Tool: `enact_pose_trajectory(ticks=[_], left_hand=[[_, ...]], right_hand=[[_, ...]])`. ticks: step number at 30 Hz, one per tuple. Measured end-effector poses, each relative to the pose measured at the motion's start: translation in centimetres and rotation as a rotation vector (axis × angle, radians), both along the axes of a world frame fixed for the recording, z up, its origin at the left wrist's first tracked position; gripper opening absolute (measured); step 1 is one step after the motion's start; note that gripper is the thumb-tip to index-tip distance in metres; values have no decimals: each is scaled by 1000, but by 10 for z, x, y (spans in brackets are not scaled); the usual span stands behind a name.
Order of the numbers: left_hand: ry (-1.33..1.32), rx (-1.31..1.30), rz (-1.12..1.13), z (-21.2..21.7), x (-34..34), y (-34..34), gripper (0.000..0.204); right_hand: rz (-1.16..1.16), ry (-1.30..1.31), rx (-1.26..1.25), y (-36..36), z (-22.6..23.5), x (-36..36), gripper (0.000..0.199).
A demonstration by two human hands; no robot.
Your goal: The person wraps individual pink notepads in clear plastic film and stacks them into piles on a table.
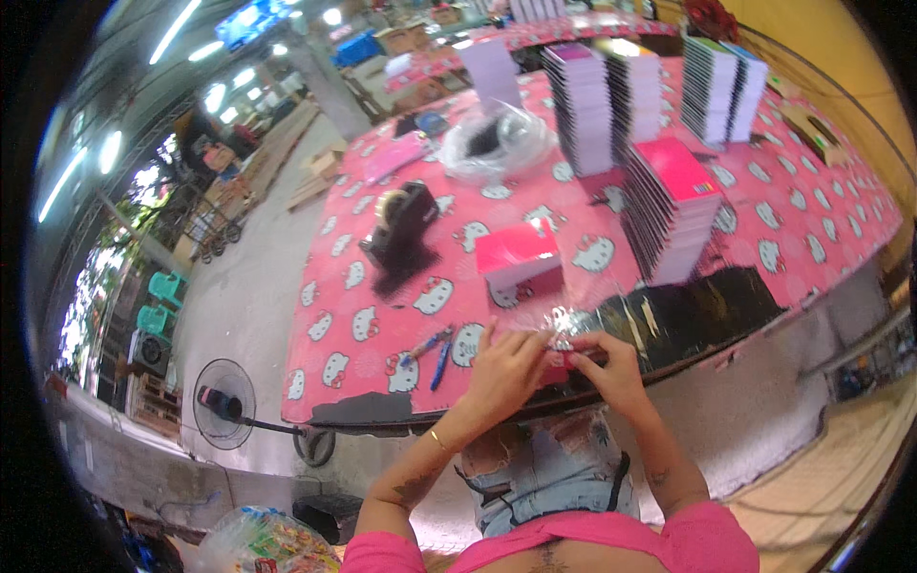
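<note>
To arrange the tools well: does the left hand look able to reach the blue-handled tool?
Likely yes: the blue-handled tool lies left of the left hand, with only tablecloth visible between them.

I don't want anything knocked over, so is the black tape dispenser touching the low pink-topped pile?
Apart. The head view plainly shows patterned pink tablecloth between the black tape dispenser and the low pink-topped pile.

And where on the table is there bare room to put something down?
Free: left, between the tape dispenser and blue tool; right, between front notebook stack and table edge. Crowded: the back, with other stacks and a plastic bag.
</note>
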State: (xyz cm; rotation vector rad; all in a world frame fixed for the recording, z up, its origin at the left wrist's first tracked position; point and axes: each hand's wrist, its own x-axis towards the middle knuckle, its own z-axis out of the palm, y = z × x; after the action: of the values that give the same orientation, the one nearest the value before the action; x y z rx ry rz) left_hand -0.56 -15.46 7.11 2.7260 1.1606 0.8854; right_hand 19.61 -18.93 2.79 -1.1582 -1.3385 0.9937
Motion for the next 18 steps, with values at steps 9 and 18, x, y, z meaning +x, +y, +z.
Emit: enact_pose_trajectory(ticks=[9,18], left_hand=[[-38,11,-35,-6,2,3,22],[-61,38,-55,-5,2,1,23]], right_hand=[[104,60,-53,4,13,13,27],[305,-206,79,29,32,30,19]])
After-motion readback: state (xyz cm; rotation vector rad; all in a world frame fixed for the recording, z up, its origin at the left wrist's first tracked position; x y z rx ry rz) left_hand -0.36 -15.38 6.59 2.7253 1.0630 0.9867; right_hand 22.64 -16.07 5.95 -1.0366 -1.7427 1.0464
